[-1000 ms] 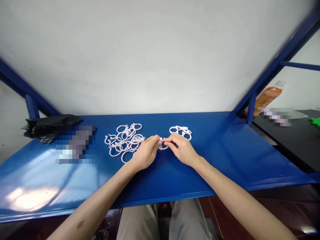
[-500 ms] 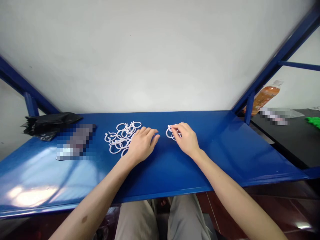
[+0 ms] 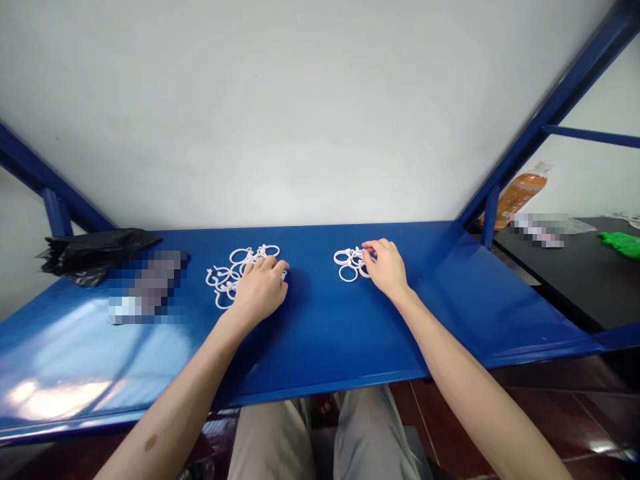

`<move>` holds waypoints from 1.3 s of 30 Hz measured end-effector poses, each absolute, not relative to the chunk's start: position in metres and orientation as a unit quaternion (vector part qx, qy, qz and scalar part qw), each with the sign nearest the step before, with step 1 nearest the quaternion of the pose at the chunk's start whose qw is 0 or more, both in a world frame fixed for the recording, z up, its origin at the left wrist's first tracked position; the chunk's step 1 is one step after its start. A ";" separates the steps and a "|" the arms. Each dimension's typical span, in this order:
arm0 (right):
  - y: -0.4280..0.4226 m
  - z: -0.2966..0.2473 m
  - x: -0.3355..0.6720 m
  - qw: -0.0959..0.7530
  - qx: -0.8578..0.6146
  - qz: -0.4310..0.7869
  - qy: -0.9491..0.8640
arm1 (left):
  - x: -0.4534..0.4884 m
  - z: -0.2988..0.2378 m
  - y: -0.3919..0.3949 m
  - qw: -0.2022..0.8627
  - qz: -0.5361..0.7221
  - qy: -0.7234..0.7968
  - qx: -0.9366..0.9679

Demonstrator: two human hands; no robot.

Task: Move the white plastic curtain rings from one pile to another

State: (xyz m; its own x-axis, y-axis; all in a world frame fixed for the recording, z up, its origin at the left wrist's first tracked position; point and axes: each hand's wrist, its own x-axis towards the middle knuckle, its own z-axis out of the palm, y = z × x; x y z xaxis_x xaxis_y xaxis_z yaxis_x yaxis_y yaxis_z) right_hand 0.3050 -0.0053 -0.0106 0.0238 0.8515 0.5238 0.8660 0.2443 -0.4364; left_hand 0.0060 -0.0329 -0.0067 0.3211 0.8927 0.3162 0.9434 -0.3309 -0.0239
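A blue table (image 3: pixel 325 333) carries two groups of white plastic rings. The larger pile of rings (image 3: pixel 235 267) lies left of centre, and my left hand (image 3: pixel 260 290) rests on its right side, fingers curled down onto the rings; whether it grips one is hidden. A smaller group of rings (image 3: pixel 349 262) lies right of centre. My right hand (image 3: pixel 386 267) sits at that group's right edge, its fingertips bent and touching the rings.
A crumpled black plastic bag (image 3: pixel 93 250) lies at the far left of the table beside a blurred patch. Blue frame bars (image 3: pixel 540 120) rise at both back corners. An orange bottle (image 3: pixel 520 190) and a green object (image 3: pixel 623 243) sit on a dark table to the right.
One second ago both hands held one ring together at the middle. They have parted: the right hand carried it to the small group, the left hand moved onto the large pile.
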 end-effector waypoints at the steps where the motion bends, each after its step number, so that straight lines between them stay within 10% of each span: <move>1: -0.006 -0.010 0.305 0.367 -0.613 -0.008 -0.699 | 0.006 -0.007 -0.032 0.100 -0.128 -0.567 -0.808; 39: -0.041 -0.009 0.248 0.337 -0.405 0.098 -0.844 | 0.035 0.000 -0.041 -0.176 -0.360 -0.456 -0.794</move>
State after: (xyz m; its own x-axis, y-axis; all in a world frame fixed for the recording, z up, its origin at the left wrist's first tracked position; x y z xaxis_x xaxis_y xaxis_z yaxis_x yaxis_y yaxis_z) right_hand 0.2479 -0.0408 -0.0090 -0.4443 0.7500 0.4899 0.6179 0.6526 -0.4387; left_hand 0.0349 -0.0407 -0.0002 0.3244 0.8520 0.4109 0.5978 -0.5213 0.6089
